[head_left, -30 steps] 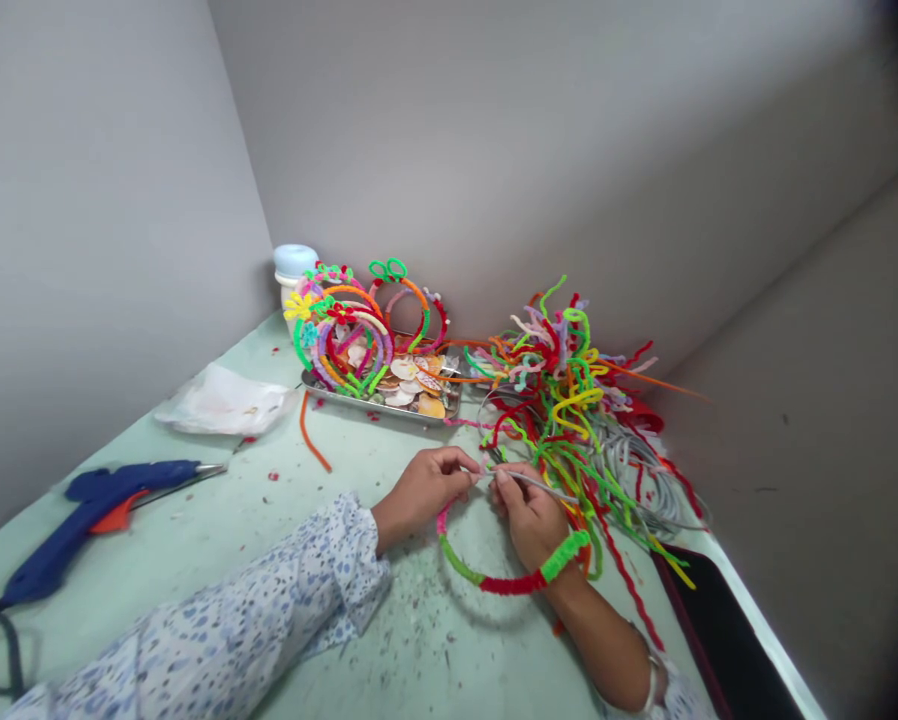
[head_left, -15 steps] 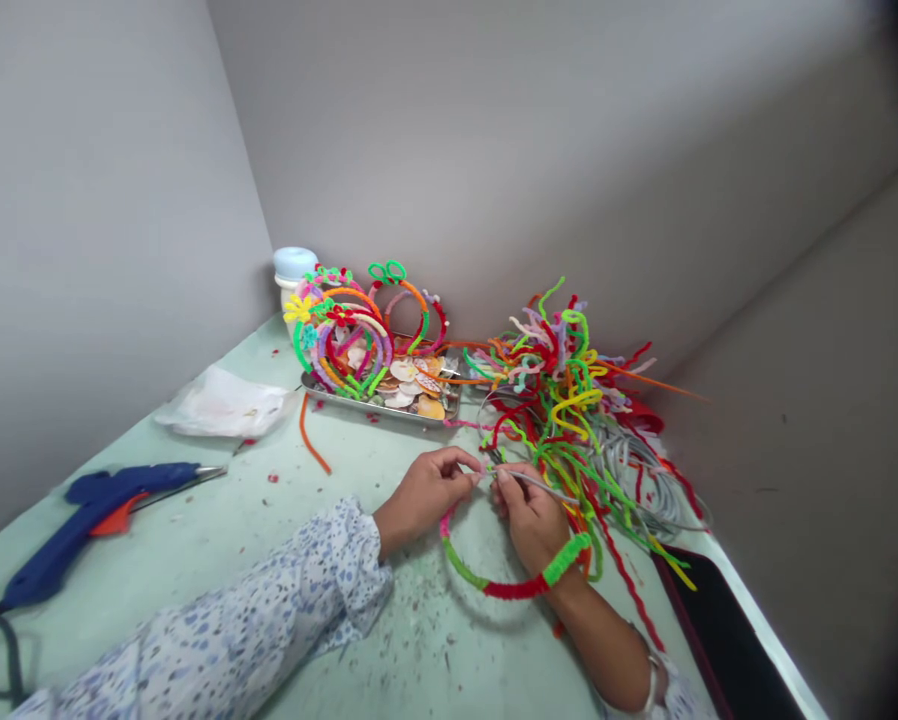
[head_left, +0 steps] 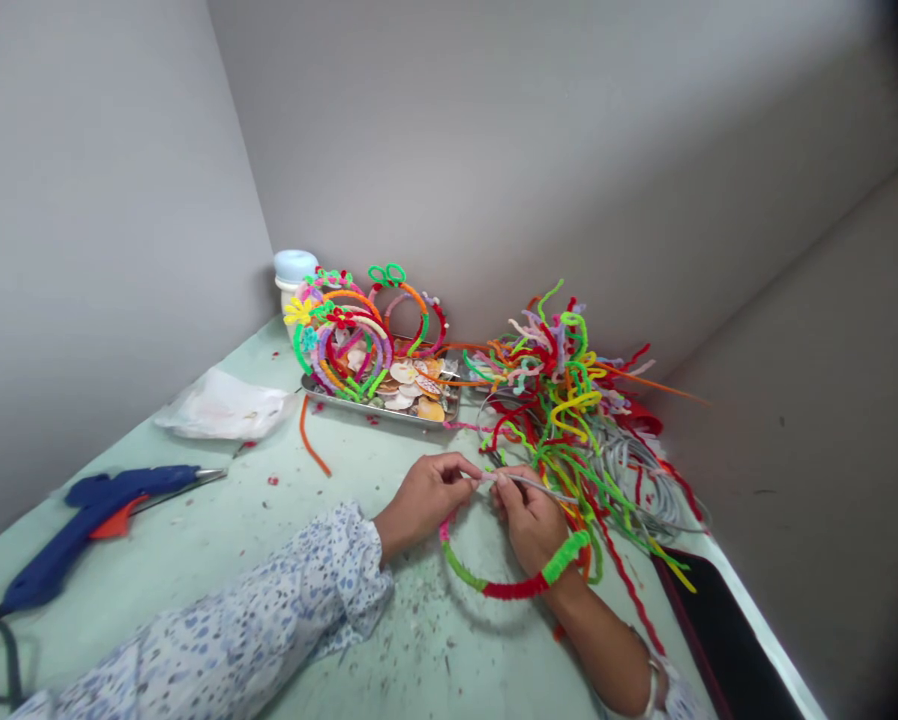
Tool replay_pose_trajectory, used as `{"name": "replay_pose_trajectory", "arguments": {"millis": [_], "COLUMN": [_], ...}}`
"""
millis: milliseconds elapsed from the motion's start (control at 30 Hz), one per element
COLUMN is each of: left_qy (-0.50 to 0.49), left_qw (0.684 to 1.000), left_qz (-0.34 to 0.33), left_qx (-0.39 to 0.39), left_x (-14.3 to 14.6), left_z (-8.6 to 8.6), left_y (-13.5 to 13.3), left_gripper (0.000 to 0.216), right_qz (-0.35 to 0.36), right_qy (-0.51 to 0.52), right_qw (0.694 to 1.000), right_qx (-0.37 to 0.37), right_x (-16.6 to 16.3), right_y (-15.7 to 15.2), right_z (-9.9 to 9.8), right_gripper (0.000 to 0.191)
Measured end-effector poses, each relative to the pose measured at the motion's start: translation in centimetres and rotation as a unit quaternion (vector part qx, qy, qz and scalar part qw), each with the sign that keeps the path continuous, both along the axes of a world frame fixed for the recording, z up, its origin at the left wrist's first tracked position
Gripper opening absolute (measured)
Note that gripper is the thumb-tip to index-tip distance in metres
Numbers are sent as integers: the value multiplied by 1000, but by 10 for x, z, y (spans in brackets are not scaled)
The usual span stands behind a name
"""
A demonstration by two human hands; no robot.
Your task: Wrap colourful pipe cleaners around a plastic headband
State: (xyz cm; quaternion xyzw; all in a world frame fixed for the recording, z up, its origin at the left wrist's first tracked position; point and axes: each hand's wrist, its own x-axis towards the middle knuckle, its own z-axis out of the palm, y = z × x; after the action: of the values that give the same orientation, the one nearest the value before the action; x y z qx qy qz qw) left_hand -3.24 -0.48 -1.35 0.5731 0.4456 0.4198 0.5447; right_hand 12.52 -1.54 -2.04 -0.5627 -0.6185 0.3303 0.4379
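Between my two hands is a curved headband point(head_left: 515, 590) wrapped in pink, green and red pipe cleaner, its loop hanging toward me. My left hand point(head_left: 430, 500) pinches its pale pink-wrapped part between thumb and fingers. Close beside it, my right hand point(head_left: 530, 520) is closed on the bare grey end point(head_left: 550, 490) of the same band, which sticks out to the right past the fingers. The bright green stretch of the loop passes over my right wrist. What lies right under the fingertips is hidden.
A blue glue gun point(head_left: 111, 515) lies at left near a white plastic bag point(head_left: 224, 405). Behind stand finished headbands point(head_left: 344, 345) on a metal tray point(head_left: 411, 420) of small cut pieces. Tangled pipe cleaners point(head_left: 576, 400) and coiled grey wire point(head_left: 648, 485) lie right, with a black phone-like slab point(head_left: 719, 630).
My fingertips have shifted very slightly at the pink wrapping, and my right fingers sit a little closer to the left ones. The headband loop stays almost in place.
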Motion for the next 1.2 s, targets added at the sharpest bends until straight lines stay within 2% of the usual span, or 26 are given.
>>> {"name": "replay_pose_trajectory", "arguments": {"millis": [133,267,467,633,867,1000,1200], "left_qy": [13,32,25,40,66,68,6], "left_qw": [999,998,997,998,993,993,999], "left_qz": [-2,9,30,23,14,18,11], "left_qx": [34,58,59,51,101,94,52], "left_x": [-1,-1,2,2,1,0,-3], "left_z": [-1,5,9,8,7,9,16], "left_y": [-1,-4,-7,-8,-10,-10,-7], "left_gripper": [22,24,25,26,26,25,29], "right_qz": [3,-7,-19,-14,-18,-20,-24], "right_qy": [-3,10,9,0,-15,-7,-18], "right_qw": [1000,1000,1000,1000,1000,1000,999], "right_qx": [-2,-3,4,-2,4,2,23], "right_x": [-1,-2,-2,-1,0,-1,-3], "right_y": [-2,-3,-2,-3,-3,-3,-6], "right_z": [3,6,6,6,3,5,9], "right_gripper": [27,28,31,30,29,30,28]}}
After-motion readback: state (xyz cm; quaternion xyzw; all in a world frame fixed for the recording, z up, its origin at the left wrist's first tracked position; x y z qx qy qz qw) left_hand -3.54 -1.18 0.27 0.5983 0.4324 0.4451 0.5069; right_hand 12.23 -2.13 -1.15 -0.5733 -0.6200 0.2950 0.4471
